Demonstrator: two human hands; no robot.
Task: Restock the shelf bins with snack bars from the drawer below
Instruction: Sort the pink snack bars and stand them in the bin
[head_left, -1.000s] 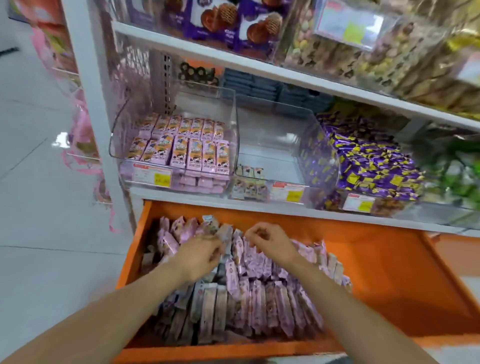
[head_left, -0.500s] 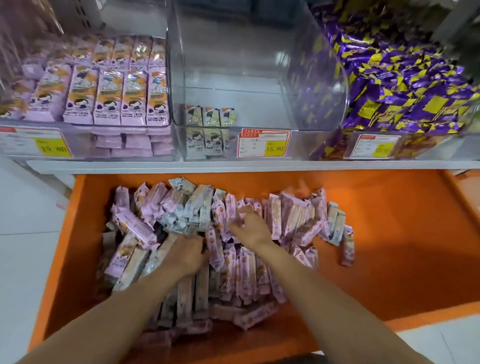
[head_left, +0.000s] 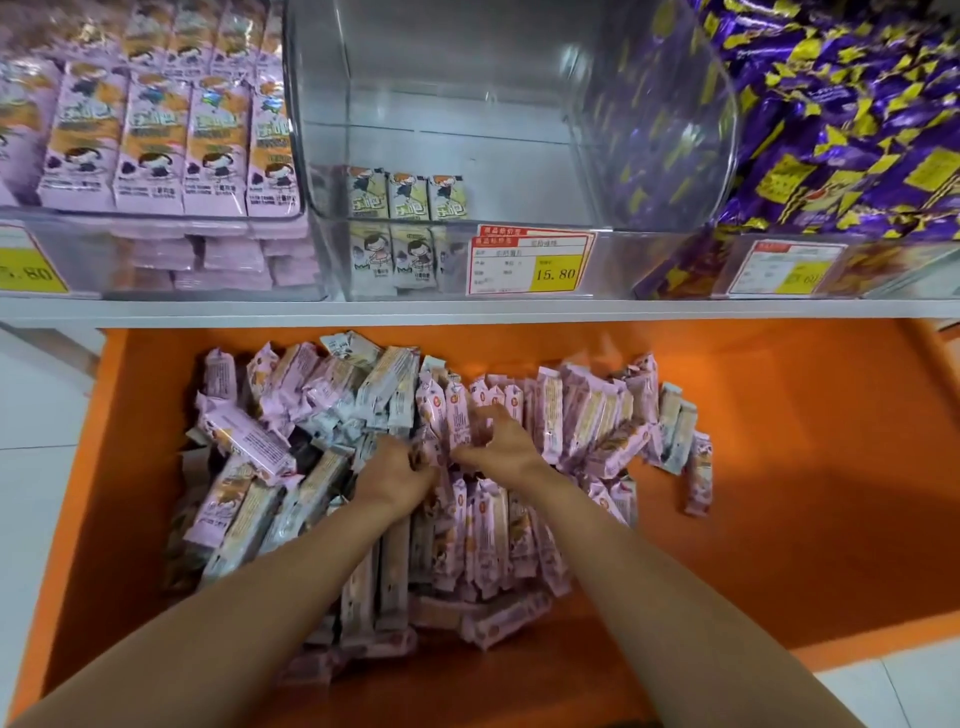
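An open orange drawer (head_left: 779, 467) holds a heap of pink and grey snack bars (head_left: 322, 415). Both hands are down in the middle of the heap, side by side. My left hand (head_left: 395, 473) has its fingers curled into the bars at its fingertips. My right hand (head_left: 501, 441) has its fingers bent and spread over a row of upright pink bars (head_left: 452, 415), thumb pointing left toward the other hand. Above the drawer, the middle clear bin (head_left: 519, 156) holds only a few cream-wrapped bars (head_left: 405, 200) at its front left.
The left bin (head_left: 156, 249) is packed with rows of pink bars. The right bin (head_left: 831, 104) is piled with purple and yellow wrapped sweets. A white shelf edge (head_left: 467, 309) runs just above the drawer. Price tags (head_left: 530, 262) hang on the bin fronts. White floor tiles lie at the left.
The view has dropped closer to the drawer. Both hands have come together at the middle of the heap, the right hand spreading its fingers over the upright pink bars.
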